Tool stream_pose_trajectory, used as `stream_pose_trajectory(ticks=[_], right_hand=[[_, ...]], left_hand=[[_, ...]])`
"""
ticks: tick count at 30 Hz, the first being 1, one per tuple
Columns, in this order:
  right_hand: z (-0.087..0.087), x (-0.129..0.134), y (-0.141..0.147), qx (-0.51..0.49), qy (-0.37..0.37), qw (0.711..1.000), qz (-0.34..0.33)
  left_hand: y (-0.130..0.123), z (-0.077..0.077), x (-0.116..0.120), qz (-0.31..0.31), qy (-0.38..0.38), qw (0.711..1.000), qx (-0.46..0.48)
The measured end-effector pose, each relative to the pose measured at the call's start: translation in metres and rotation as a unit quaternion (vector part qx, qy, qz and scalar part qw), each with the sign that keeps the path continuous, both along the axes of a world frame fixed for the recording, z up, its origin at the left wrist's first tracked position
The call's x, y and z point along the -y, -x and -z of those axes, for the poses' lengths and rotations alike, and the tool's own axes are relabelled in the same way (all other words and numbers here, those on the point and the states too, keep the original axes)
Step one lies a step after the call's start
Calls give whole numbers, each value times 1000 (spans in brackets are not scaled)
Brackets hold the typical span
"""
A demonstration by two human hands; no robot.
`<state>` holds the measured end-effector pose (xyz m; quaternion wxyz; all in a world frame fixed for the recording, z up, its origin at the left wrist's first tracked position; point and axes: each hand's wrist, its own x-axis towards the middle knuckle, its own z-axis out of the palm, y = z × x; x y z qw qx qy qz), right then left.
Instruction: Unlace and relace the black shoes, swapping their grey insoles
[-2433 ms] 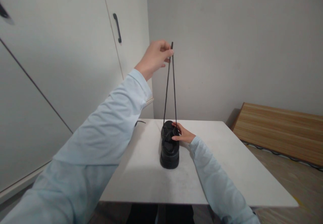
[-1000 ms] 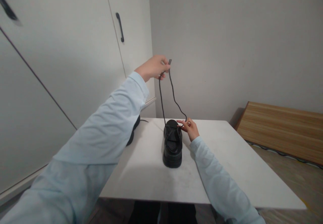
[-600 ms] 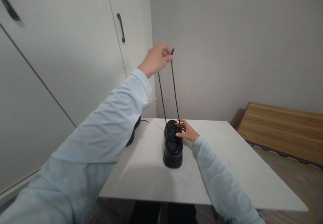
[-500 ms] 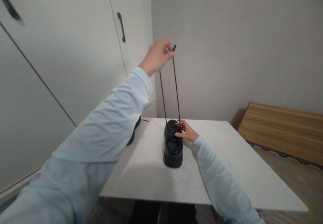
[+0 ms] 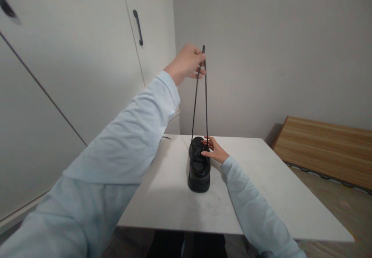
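Observation:
A black lace-up shoe (image 5: 199, 178) stands upright on the white table (image 5: 171, 207), its heel towards me. High above it, my left hand (image 5: 190, 62) pinches the two ends of the black shoelace (image 5: 206, 103) together between thumb and fingertips. Both strands run taut from the pinch down to the front of the shoe, close together at the top and wider apart below. At the shoe's right side, my right hand (image 5: 215, 150) grips the upper near the lacing, thumb nearer me and fingers on the far side. Its fingertips are partly hidden.
A thin dark lace end (image 5: 166, 137) shows on the table's far left, beside my left sleeve. White cabinet doors (image 5: 87, 56) stand close on the left, a grey wall (image 5: 261, 56) behind. A wood-grain board (image 5: 325, 149) lies right of the table.
My left hand has shifted slightly right and up, and the left lace strand has swung in beside the right one. My right hand and the shoe have stayed in place.

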<state>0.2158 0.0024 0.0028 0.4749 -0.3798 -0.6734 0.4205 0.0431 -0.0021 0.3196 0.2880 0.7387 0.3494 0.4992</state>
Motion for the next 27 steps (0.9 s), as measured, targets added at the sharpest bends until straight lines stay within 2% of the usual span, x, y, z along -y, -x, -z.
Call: stream_pose_trajectory(ticks=[6,10,13,17,21,24,27], right_hand=[[-1,0,0,-4,-8,1000,2],[-2,1,2,10,-15,1000,17],[-7,6,5,19,-16,999,26],[-19,15,12,17,-28,998,57],[-31,24,20,49,-88,993,68],[-32,25,25,106,-145,980,87],[-28,23,28,144,-157,970,114]], left_hand=[[32,22,-22,-69,45,996,40],[52,44,-36,-125,54,988,74],[62,63,-43,-146,49,984,94],[69,93,-44,-129,64,984,103],[69,129,-36,-81,83,989,89],[66,161,-26,-37,93,994,50],[64,195,-18,-7,83,996,8]])
